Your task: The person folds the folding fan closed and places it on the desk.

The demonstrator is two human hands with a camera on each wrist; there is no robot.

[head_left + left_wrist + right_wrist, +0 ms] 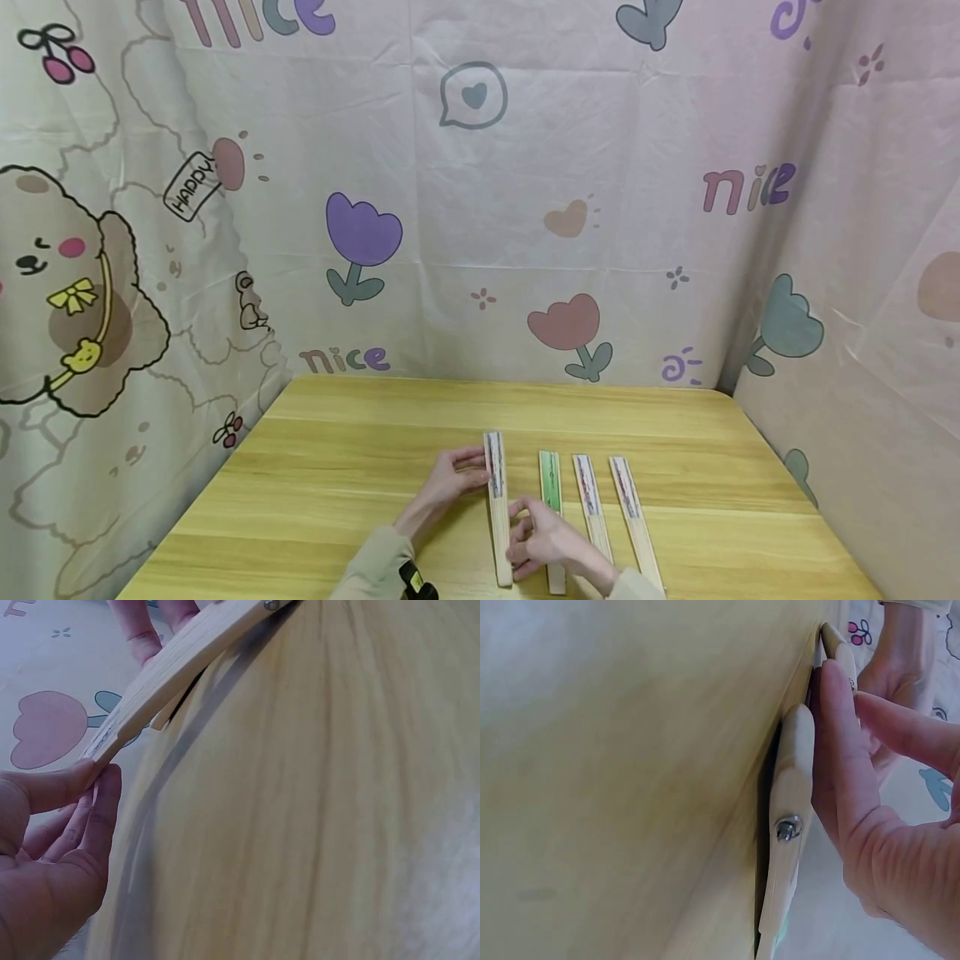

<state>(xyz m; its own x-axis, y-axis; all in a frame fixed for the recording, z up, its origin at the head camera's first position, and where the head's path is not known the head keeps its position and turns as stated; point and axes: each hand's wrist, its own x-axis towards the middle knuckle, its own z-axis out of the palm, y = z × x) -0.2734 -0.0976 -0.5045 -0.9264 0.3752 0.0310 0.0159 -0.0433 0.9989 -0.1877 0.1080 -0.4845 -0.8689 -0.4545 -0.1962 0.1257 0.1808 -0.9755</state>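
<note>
A folded hand fan with pale wooden ribs and a white printed upper part lies lengthwise between the hands. My left hand pinches its far end between thumb and fingers, as the left wrist view shows. Against the fan's right edge, near the riveted end, my right hand rests its fingertips; the fingers are spread. In the right wrist view the right hand partly hides that fan. Just beneath the right hand lies a folded fan with a green part, its rivet showing in the right wrist view.
Two more folded fans, one white-topped and another, lie to the right, partly behind the right forearm. They rest on a wood-grain table. A printed cloth hangs behind and at both sides.
</note>
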